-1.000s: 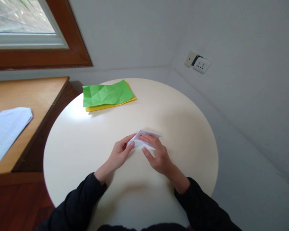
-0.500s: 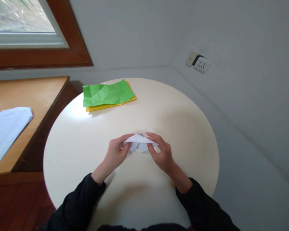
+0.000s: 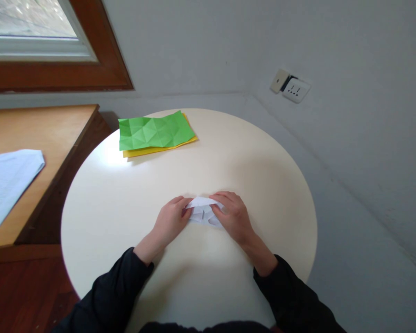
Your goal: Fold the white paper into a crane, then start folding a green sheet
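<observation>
Folded white paper point(image 3: 204, 214) is sitting near the middle of the round surface point(image 3: 266, 189), well in from its left and right edges; can't tell if it's touching down. Left hand point(image 3: 171, 218) is gripping the left end, right hand point(image 3: 235, 217) is gripping the right end, both thumbs pressing from the near side. Flaps are showing between them. Pale folded sheet point(image 3: 12, 182) is lying by the right edge of the wooden surface point(image 3: 52, 127). Creased green sheet point(image 3: 154, 132) is lying on a yellow sheet point(image 3: 138, 152) by the round surface's far-left edge, yellow peeking out.
</observation>
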Demonstrator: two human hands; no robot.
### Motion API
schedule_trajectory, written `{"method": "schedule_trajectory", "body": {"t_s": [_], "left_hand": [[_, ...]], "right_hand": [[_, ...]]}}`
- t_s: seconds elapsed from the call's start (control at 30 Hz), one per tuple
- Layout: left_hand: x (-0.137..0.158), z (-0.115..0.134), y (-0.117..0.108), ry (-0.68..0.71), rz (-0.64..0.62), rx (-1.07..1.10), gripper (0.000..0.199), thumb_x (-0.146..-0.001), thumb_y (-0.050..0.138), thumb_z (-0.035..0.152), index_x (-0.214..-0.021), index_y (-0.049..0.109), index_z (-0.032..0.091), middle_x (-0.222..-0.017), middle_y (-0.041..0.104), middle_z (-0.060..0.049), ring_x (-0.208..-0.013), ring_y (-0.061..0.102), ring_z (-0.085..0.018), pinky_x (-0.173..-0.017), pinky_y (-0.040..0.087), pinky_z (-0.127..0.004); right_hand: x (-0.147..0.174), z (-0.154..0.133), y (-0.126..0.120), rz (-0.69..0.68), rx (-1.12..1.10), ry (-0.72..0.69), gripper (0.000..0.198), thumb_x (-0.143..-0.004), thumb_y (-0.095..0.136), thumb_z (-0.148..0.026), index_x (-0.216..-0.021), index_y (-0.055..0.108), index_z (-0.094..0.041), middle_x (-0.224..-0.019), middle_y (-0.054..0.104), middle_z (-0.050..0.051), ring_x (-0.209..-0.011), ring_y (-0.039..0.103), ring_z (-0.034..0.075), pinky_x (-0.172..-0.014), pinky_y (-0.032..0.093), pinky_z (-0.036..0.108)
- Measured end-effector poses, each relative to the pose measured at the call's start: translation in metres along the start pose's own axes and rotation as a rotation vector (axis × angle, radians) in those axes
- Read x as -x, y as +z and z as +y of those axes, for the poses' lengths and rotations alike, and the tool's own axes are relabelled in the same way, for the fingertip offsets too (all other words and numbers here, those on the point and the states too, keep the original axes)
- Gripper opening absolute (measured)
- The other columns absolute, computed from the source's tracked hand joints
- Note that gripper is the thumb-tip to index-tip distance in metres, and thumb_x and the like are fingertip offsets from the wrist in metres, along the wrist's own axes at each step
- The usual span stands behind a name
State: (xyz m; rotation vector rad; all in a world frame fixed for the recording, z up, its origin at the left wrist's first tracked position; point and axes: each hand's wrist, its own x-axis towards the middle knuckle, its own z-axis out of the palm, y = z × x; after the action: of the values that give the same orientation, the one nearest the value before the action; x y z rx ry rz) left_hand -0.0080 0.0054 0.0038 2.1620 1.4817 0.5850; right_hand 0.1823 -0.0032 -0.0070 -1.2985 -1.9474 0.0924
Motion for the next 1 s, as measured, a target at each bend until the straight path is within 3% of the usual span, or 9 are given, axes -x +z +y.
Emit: {"method": "schedule_trajectory", "body": {"t_s": [0.27, 0.53, 0.7, 0.83, 1.0], "left_hand": [[0.004, 0.002, 0.006, 0.089, 0.059, -0.001, 0.034, -0.081, 0.047, 0.011, -0.11, 0.062, 0.016, -0.081, 0.061, -0.006, -0.065, 0.056, -0.014, -0.062, 0.047, -0.025], [0.006, 0.005, 0.009, 0.189, 0.154, -0.008, 0.031, -0.083, 0.045, 0.011, -0.11, 0.061, 0.016, -0.082, 0.059, -0.005, -0.069, 0.056, -0.014, -0.063, 0.049, -0.025], [0.008, -0.004, 0.015, 0.305, 0.254, -0.092, 0.04, -0.079, 0.043, 0.003, -0.113, 0.059, 0.018, -0.093, 0.057, -0.008, -0.074, 0.054, -0.015, -0.065, 0.05, -0.027], [0.011, -0.009, 0.018, 0.375, 0.253, -0.164, 0.047, -0.078, 0.042, 0.001, -0.12, 0.054, 0.02, -0.1, 0.056, -0.009, -0.08, 0.054, -0.017, -0.07, 0.051, -0.031], [0.015, -0.003, 0.018, 0.383, 0.246, -0.172, 0.037, -0.081, 0.046, 0.007, -0.115, 0.057, 0.017, -0.092, 0.058, -0.009, -0.077, 0.054, -0.018, -0.068, 0.051, -0.032]], "right_hand": [[-0.003, -0.012, -0.004, 0.045, 0.193, -0.204, 0.021, -0.081, 0.055, -0.01, -0.097, 0.065, -0.019, -0.094, 0.07, 0.007, -0.089, 0.062, 0.021, -0.079, 0.042, 0.037], [-0.006, -0.017, -0.006, 0.086, 0.154, -0.239, 0.012, -0.084, 0.055, -0.013, -0.09, 0.064, -0.017, -0.084, 0.07, 0.004, -0.082, 0.062, 0.017, -0.081, 0.037, 0.034], [0.001, -0.015, -0.009, 0.025, 0.143, -0.286, 0.023, -0.086, 0.046, -0.008, -0.098, 0.063, -0.016, -0.086, 0.07, 0.005, -0.083, 0.061, 0.017, -0.08, 0.038, 0.033], [0.01, -0.014, -0.014, -0.025, 0.163, -0.314, 0.028, -0.085, 0.043, -0.005, -0.106, 0.061, -0.013, -0.088, 0.07, 0.007, -0.084, 0.061, 0.017, -0.078, 0.04, 0.032], [0.015, -0.019, -0.016, 0.003, 0.154, -0.211, 0.023, -0.081, 0.049, -0.007, -0.098, 0.062, -0.015, -0.08, 0.069, 0.004, -0.076, 0.06, 0.018, -0.071, 0.04, 0.031]]}}
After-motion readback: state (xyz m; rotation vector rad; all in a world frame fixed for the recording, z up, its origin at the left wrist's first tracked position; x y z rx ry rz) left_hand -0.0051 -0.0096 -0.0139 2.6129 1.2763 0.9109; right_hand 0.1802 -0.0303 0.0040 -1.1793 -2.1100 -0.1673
